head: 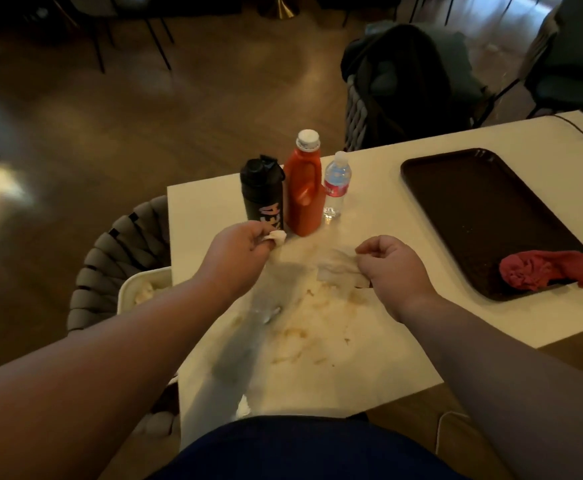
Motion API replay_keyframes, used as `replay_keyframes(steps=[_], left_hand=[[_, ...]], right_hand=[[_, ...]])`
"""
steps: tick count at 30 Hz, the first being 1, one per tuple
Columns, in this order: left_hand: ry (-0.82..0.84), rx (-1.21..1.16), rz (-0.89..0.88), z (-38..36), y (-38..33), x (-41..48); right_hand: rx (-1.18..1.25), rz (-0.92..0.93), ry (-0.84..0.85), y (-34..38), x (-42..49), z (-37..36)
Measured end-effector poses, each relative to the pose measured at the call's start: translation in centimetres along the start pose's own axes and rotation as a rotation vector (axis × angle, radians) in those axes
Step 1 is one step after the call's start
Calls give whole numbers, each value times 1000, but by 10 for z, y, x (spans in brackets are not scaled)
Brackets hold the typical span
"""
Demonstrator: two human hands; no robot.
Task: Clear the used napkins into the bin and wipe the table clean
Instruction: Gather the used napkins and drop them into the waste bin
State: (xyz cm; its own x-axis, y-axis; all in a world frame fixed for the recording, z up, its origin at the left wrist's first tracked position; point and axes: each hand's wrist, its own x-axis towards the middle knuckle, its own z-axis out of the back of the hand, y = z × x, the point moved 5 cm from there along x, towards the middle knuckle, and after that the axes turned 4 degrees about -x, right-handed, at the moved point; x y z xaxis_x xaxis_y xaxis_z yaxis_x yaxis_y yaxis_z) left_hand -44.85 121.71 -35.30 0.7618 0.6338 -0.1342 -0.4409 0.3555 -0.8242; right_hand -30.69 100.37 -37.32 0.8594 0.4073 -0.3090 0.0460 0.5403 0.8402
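Stained white table (pixel 369 358) mid-frame: left hand (pixel 238 244) clamps a crumpled napkin (pixel 278 236), right hand (pixel 390 261) pinches a flat napkin (pixel 338 268). Looks like the napkin-clearing step; next up, I'd guess both go in the white bin (pixel 125 289) at left.

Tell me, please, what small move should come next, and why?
Probably swing the left hand, pinching a crumpled napkin, over the bin beside the table and drop it; the right hand grips a flat napkin, and smears show.
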Motion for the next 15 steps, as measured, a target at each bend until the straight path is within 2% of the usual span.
replay_keyframes(steps=[5, 10, 15], left_hand=[[-160, 62, 56, 51, 49, -13], [-290, 58, 276, 100, 133, -49], [-336, 47, 423, 118, 186, -79]], right_hand=[[-60, 27, 59, 15, -6, -28], [-28, 23, 122, 16, -8, -57], [-135, 55, 203, 16, -12, -83]])
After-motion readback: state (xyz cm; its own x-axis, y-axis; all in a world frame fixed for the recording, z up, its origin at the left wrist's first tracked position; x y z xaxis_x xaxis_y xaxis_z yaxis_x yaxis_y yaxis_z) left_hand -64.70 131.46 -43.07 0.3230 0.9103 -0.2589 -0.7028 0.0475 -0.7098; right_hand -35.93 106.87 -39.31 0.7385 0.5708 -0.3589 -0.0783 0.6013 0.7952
